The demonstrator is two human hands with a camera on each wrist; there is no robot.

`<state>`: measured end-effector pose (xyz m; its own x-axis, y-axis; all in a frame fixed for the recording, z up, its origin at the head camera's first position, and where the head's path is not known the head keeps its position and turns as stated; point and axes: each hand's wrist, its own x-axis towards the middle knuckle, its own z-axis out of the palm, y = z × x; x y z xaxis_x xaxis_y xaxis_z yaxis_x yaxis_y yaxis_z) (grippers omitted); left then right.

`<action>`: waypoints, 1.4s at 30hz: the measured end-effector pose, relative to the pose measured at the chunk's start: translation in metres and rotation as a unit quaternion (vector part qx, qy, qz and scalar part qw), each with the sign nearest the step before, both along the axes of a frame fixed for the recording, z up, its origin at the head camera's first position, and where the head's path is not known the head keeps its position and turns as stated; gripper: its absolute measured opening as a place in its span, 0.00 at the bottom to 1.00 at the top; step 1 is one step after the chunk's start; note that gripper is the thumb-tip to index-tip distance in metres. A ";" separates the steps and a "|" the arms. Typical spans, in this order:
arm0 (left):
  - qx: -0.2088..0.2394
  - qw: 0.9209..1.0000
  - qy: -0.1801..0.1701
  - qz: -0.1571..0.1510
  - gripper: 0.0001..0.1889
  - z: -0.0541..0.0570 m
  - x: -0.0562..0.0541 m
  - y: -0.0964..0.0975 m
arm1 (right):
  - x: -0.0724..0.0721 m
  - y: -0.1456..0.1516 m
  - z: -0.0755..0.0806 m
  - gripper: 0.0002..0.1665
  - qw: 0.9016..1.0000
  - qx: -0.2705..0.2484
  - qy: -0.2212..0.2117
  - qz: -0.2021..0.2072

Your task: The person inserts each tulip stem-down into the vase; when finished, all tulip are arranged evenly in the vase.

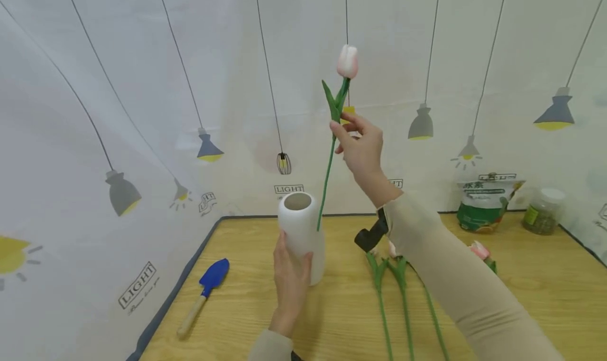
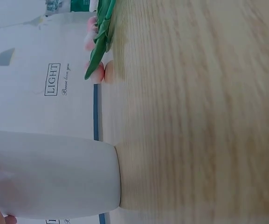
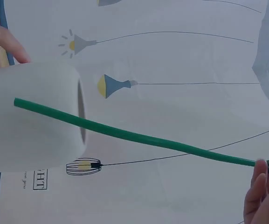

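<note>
Lower centre, the left hand (image 1: 290,276) grips the vase (image 1: 302,232), mouth up. Slightly right, the tulip (image 1: 335,109) slants down-left, its stem tip outside the mouth, contact hard to tell. Right of upper centre, the right hand (image 1: 362,145) pinches it beneath the bloom; the vase lies below-left.

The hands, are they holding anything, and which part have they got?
The right hand pinches a flower high on its stem, by the leaves. The left hand holds the white vase by its sides.
</note>
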<state>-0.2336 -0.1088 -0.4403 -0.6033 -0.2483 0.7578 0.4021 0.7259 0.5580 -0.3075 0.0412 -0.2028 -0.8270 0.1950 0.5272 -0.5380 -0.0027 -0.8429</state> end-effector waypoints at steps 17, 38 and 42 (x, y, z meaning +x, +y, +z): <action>0.017 1.000 -0.023 0.011 0.41 0.004 0.000 0.000 | 0.003 -0.013 -0.013 0.18 0.999 0.034 -0.014 0.001; 0.001 1.000 -0.023 0.008 0.41 0.009 -0.003 0.002 | 0.009 -0.026 -0.110 0.22 0.965 0.184 -0.163 0.092; 0.006 1.000 -0.016 0.012 0.41 0.006 -0.005 0.002 | 0.011 -0.016 -0.121 0.22 0.969 0.166 -0.154 0.101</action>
<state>-0.2383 -0.1065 -0.4344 -0.6211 -0.2724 0.7349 0.3658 0.7286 0.5792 -0.2969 0.0255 -0.3234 -0.9587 -0.1244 0.2558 -0.2779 0.2173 -0.9357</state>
